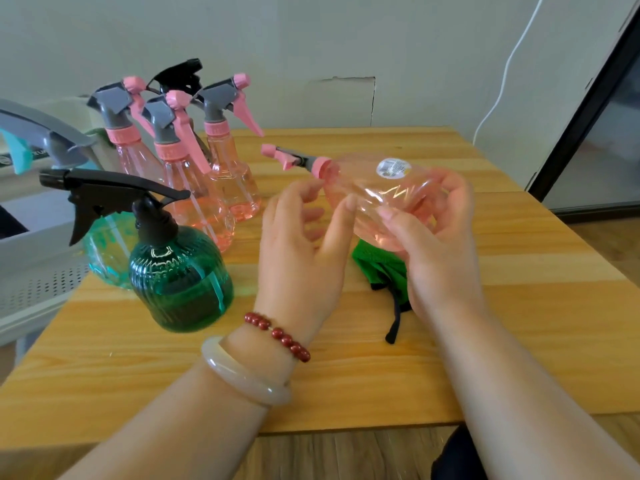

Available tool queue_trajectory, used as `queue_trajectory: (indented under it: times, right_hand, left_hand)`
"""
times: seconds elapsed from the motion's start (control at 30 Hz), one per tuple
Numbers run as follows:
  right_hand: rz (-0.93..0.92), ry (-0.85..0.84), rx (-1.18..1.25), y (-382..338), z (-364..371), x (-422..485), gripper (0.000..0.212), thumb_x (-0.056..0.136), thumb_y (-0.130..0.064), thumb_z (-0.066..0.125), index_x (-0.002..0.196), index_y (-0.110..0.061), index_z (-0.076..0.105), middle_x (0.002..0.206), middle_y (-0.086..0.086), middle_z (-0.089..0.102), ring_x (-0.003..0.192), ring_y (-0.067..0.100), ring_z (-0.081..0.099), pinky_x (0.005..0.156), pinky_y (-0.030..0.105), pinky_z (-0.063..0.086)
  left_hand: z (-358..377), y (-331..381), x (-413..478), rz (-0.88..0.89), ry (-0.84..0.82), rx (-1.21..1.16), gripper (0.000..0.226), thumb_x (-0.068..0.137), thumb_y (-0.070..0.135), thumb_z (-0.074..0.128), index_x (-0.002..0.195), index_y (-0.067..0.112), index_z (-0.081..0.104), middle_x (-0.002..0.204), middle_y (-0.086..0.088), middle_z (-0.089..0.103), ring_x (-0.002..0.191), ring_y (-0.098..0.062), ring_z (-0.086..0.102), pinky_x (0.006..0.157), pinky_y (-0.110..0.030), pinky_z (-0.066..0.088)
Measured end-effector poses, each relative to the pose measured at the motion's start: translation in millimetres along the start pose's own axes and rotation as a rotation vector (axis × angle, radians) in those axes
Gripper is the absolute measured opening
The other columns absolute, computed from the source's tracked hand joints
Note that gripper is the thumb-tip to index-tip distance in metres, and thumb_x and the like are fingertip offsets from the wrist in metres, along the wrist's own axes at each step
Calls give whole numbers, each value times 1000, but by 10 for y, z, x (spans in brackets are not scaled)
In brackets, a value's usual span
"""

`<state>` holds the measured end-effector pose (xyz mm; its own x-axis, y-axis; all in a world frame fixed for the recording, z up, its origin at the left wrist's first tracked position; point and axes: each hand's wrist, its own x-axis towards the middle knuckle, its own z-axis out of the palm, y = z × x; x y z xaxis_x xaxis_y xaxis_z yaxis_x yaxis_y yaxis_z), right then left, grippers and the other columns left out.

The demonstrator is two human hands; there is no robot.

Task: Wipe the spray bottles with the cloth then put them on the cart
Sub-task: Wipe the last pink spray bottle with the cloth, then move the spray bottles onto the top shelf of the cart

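**Fingers point(391, 216) on one pink bottle point(388, 188), cloth point(381, 271) lying unused**

At far left we see the cart point(31, 244); whether any bottle sits on it we cannot tell. Standing bottles point(180, 282) crowd the worktop point(346, 375): teal, green, three pink and a black-topped one behind, so most of the job looks still ahead. Our left hand point(301, 258) has its fingers loosely apart, thumb tip touching the held bottle's shoulder. That bottle lies sideways, nozzle pointing left. The green cloth lies on the worktop beneath it, in neither hand, so we judge wiping is not under way. Our right hand point(440, 251) clamps the bottle's base, thumb in front, fingers behind.
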<state>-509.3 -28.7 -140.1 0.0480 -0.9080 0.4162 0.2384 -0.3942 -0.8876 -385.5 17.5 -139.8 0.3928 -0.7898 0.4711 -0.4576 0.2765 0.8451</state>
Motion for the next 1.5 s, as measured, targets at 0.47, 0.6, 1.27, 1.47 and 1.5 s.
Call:
queue_trajectory:
  times: [0.47, 0.6, 1.27, 1.47, 1.5]
  right_hand:
    - [91, -201, 105, -64, 164, -219, 60, 84, -22, 66, 138, -25, 42, 119, -10, 59, 99, -2, 65, 63, 17, 54]
    - [202, -318, 109, -26, 212, -226, 37, 90, -33, 53, 127, -32, 56, 115, -5, 71, 99, 14, 70, 73, 30, 57]
    - [106, -237, 23, -299, 639, -773, 35, 88, -51, 51, 113, -28, 62, 114, -2, 69, 109, 19, 65, 92, 38, 53]
    - [137, -163, -135, -320, 1041, -732, 35, 101, -39, 42, 111, -16, 67, 111, 3, 69, 100, 19, 65, 81, 30, 52]
    - [153, -166, -149, -316, 1103, -737, 26, 100, -33, 48, 109, -17, 66, 108, 2, 70, 97, 19, 66, 81, 32, 53]
  left_hand:
    - [-236, 19, -2, -134, -280, -339, 73, 83, 26, 75, 145, 21, 37, 130, 8, 60, 110, -6, 65, 87, -31, 58]
    - [-337, -69, -109, -61, -359, -239, 88, 76, 28, 77, 149, 30, 27, 138, 12, 51, 121, -6, 58, 97, -33, 53]
    - [-1144, 302, -542, 7, -258, 42, 68, 67, 43, 85, 117, 57, 40, 119, 21, 60, 109, 3, 59, 94, -30, 54]
    - [-1577, 439, -608, 24, -194, 92, 78, 72, 33, 86, 136, 36, 43, 117, 24, 59, 97, 7, 62, 82, -11, 51]
    - [-1647, 454, -617, 31, -174, 111, 74, 72, 32, 85, 133, 41, 43, 115, 26, 57, 97, 10, 60, 81, -8, 48]
